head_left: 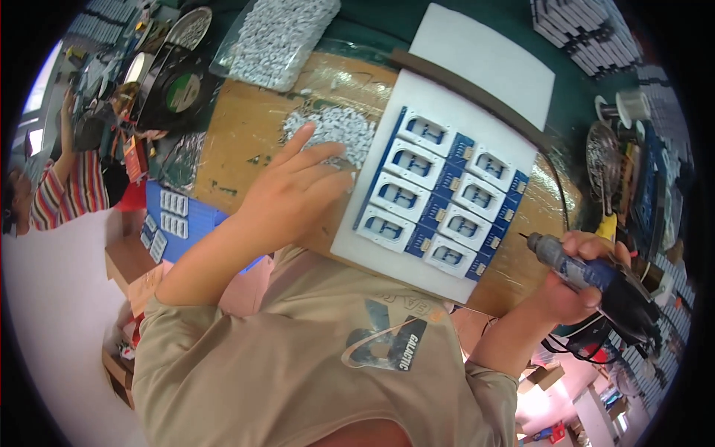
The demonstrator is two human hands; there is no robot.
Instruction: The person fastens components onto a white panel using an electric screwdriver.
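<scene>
"Blue boards (441, 208) with white frames (395, 195) lie on a foam sheet (356, 247) across the brown tabletop (242, 141). Where are the hands?"

"The left hand (299, 182) reaches over the pile of small white pieces (339, 125), just beside the sheet, fingers spread apart; I can't tell whether the fingertips pinch anything. The right hand (564, 292) is clamped around a power screwdriver (592, 276), its tip near the sheet's right edge, touching no frame."

"Which step is it, then?"

"Picking from the pile, I'd judge, with the driver held ready beside the boards."

"And what does the next move call for?"

"Probably a fine pinch on one small piece, without scattering the others. Any use of the driver would need its tip lined up squarely, since a slip could scratch a frame."
</scene>
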